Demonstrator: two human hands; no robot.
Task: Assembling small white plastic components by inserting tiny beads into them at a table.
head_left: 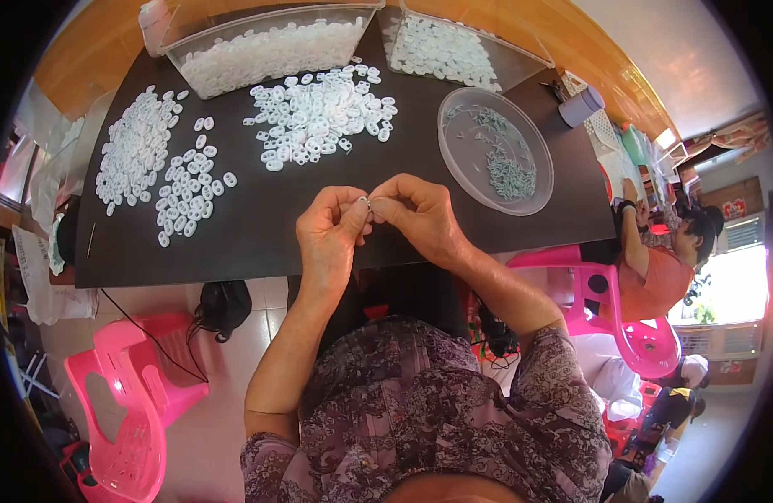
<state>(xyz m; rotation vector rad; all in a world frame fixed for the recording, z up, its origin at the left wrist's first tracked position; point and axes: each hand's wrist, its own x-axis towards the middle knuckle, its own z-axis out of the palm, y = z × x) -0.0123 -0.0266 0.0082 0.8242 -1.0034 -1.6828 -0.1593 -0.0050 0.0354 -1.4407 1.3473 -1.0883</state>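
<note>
Near the table's front edge, my left hand (329,233) and my right hand (421,220) meet fingertip to fingertip. Both are closed in a pinch around a tiny white piece (367,202), mostly hidden by the fingers. Beyond them lies a heap of small white oval plastic pieces with holes (319,117). Two more groups of such pieces sit to the left, a dense pile (137,149) and a looser one (188,191). To the right of my hands, a round clear tray (467,161) holds many tiny grey-green parts (512,178), too small to name.
Two clear bins of white pieces, one left (191,77) and one right (524,69), stand along the table's far side. A lilac tumbler (581,107) is at far right. Pink chairs flank me, left (139,402) and right (650,348). A person in orange (661,281) sits rightward.
</note>
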